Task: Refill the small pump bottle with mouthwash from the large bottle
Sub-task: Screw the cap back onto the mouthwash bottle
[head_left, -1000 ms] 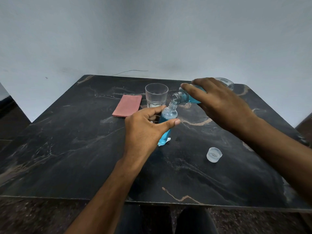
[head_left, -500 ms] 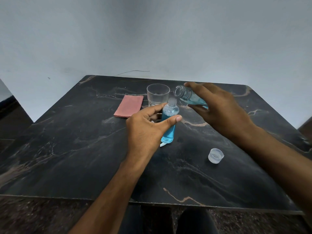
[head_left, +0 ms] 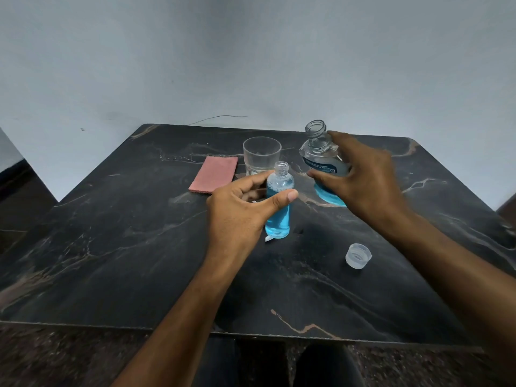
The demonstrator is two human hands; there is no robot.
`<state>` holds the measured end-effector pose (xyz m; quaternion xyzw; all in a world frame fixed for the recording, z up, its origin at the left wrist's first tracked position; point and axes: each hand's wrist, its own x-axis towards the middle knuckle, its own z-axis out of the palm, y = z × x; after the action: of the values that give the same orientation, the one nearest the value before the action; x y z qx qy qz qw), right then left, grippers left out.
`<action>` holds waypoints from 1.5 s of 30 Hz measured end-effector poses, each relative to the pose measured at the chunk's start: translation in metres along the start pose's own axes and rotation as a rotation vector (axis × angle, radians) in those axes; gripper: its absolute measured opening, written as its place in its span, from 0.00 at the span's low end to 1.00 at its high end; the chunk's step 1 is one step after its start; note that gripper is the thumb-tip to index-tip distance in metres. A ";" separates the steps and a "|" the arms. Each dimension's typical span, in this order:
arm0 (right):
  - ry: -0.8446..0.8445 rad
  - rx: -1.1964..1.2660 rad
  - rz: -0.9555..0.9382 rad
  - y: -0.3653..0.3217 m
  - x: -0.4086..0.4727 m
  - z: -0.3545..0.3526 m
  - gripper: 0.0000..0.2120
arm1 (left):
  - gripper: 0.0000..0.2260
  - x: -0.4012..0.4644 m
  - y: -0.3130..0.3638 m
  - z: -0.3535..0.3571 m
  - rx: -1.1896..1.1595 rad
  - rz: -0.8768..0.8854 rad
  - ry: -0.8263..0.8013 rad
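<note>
The small clear bottle (head_left: 278,202) stands upright near the table's middle, open at the neck and mostly full of blue mouthwash. My left hand (head_left: 240,213) holds it between thumb and fingers. The large mouthwash bottle (head_left: 321,160), uncapped and nearly upright, holds blue liquid in its lower part. My right hand (head_left: 360,177) grips it just right of the small bottle, above the table. A white part (head_left: 268,238) sticks out behind the small bottle's base, mostly hidden.
A clear drinking glass (head_left: 262,156) stands behind the small bottle. A pink cloth (head_left: 214,174) lies to its left. A translucent cap (head_left: 358,256) rests on the dark marble table (head_left: 111,247) at the front right. A wall is close behind.
My right hand has tipped the large bottle back from pouring to nearly upright and drawn it right, away from the small bottle's neck. The small bottle went from tilted to upright.
</note>
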<state>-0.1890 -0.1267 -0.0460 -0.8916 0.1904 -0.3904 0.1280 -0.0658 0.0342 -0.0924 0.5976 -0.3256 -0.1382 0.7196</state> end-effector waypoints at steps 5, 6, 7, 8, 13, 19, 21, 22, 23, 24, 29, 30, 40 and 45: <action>0.018 0.132 0.145 0.006 0.000 0.003 0.34 | 0.26 -0.001 -0.001 0.001 0.021 0.012 -0.004; 0.022 0.165 0.176 0.007 0.000 0.004 0.33 | 0.27 -0.001 -0.001 0.001 0.025 0.012 -0.005; 0.027 0.191 0.206 0.009 -0.001 0.005 0.32 | 0.27 -0.001 -0.002 0.001 0.028 0.013 -0.007; 0.035 0.214 0.237 0.011 -0.001 0.006 0.32 | 0.27 -0.001 -0.002 0.001 0.030 0.013 -0.009; 0.039 0.381 0.372 0.023 -0.003 0.014 0.30 | 0.29 0.000 -0.005 0.002 0.029 0.009 -0.012; 0.043 0.399 0.384 0.027 -0.007 0.022 0.30 | 0.31 0.000 -0.009 0.003 0.041 0.005 -0.010; 0.042 0.406 0.389 0.028 -0.008 0.024 0.30 | 0.31 0.000 -0.010 0.003 0.048 -0.004 -0.008; 0.040 0.405 0.391 0.028 -0.008 0.024 0.30 | 0.30 0.000 -0.011 0.003 0.046 -0.009 -0.005; 0.038 0.400 0.390 0.028 -0.009 0.025 0.29 | 0.30 0.001 -0.012 0.003 0.045 -0.013 -0.004; 0.037 0.389 0.387 0.028 -0.009 0.025 0.29 | 0.29 0.001 -0.014 0.003 0.045 -0.017 -0.005; 0.058 0.333 0.378 0.029 -0.013 0.026 0.26 | 0.30 0.000 -0.016 0.005 0.042 -0.024 0.000; 0.059 0.327 0.382 0.029 -0.013 0.026 0.25 | 0.30 0.000 -0.016 0.006 0.047 -0.024 0.001; 0.043 0.303 0.367 0.036 -0.013 0.028 0.29 | 0.28 -0.003 -0.013 0.007 0.046 -0.023 -0.016; 0.041 0.339 0.393 0.037 -0.015 0.029 0.29 | 0.30 -0.003 -0.014 0.004 0.058 -0.023 0.005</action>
<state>-0.1858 -0.1503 -0.0890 -0.7952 0.2944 -0.4023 0.3451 -0.0680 0.0291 -0.1061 0.6221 -0.3208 -0.1357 0.7012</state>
